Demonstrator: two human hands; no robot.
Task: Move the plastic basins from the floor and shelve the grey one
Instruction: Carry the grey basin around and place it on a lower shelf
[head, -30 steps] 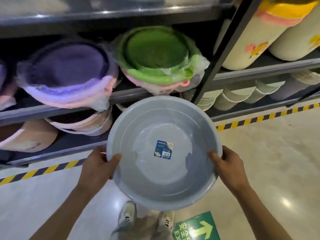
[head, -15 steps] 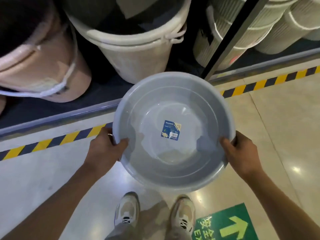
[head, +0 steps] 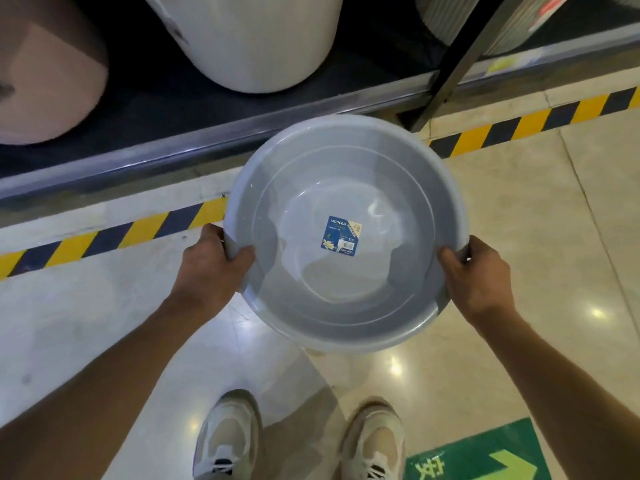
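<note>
A round grey plastic basin [head: 346, 188] with a blue label on its inside bottom is held level in the air over the floor, just in front of the lowest shelf. My left hand [head: 211, 268] grips its left rim, thumb inside. On the opposite rim my right hand [head: 476, 275] holds it the same way. No other basin shows on the floor.
The bottom shelf [head: 194, 147] has a metal front edge; a white bucket [head: 256, 39] and a pink tub [head: 45, 71] stand on it. A dark upright post [head: 453, 64] rises at right. Yellow-black tape [head: 114, 233] lines the floor. My shoes [head: 228, 438] are below.
My view has tilted down from the upper shelves to the bottom shelf and floor. The basin stays in both hands and has moved lower, closer to the bottom shelf edge.
</note>
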